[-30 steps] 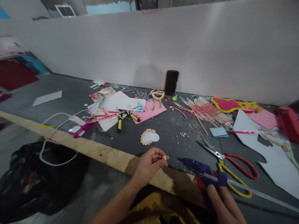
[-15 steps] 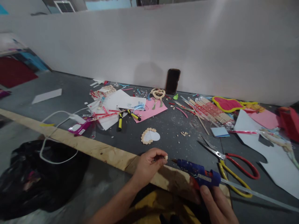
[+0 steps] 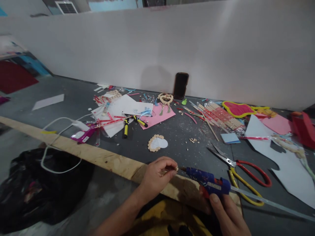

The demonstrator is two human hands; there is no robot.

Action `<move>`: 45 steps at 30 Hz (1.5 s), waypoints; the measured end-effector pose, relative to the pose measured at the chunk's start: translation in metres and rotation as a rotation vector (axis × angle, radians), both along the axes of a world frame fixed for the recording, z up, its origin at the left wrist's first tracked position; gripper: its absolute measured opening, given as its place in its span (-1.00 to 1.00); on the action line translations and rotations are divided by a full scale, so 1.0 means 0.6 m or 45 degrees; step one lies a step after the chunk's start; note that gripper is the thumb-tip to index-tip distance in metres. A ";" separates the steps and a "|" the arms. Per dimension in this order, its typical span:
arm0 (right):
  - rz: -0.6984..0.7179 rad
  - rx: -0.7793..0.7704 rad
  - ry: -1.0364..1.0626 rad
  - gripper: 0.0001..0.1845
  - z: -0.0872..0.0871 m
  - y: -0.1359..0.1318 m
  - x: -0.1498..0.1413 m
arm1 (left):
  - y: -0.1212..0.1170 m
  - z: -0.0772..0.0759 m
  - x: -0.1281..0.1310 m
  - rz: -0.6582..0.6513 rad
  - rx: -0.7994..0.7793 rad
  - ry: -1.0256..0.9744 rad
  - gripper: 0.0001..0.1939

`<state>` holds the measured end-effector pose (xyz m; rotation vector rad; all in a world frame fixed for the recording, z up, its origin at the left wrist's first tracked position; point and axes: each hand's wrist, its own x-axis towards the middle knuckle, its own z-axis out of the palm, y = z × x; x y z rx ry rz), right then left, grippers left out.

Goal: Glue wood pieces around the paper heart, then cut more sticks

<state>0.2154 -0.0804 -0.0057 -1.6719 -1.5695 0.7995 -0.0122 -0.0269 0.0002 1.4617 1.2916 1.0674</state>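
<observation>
My left hand (image 3: pixel 159 173) pinches a small pale wooden piece (image 3: pixel 177 168) between thumb and fingertips, above the table's front edge. Wrapped round the handle of a blue hot glue gun (image 3: pixel 208 181) is my right hand (image 3: pixel 225 209). The gun's nozzle points left, close to the small piece; I cannot tell whether they touch. A long clear glue stick (image 3: pixel 273 204) sticks out of the gun's back. Just beyond my left hand lies a white paper shape (image 3: pixel 157 143), its left part edged with small pale wooden pieces. Several loose pieces (image 3: pixel 193 140) lie to its right.
Large scissors (image 3: pixel 231 163) with red and yellow handles lie right of the glue gun. Yellow-black pliers (image 3: pixel 126 127), pink paper (image 3: pixel 161 117) and wrapped sticks (image 3: pixel 219 114) are farther back. A phone (image 3: pixel 180 86) leans on the white wall. A black bag (image 3: pixel 44 190) sits lower left.
My left fingertips have shifted slightly right, bringing the small piece nearer the glue gun's nozzle. The view has shifted a little; the things on the table look unmoved.
</observation>
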 end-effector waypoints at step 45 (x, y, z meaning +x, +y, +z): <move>-0.160 -0.195 -0.410 -0.50 0.051 0.080 0.078 | 0.001 -0.023 -0.005 0.176 -0.190 -0.119 -0.77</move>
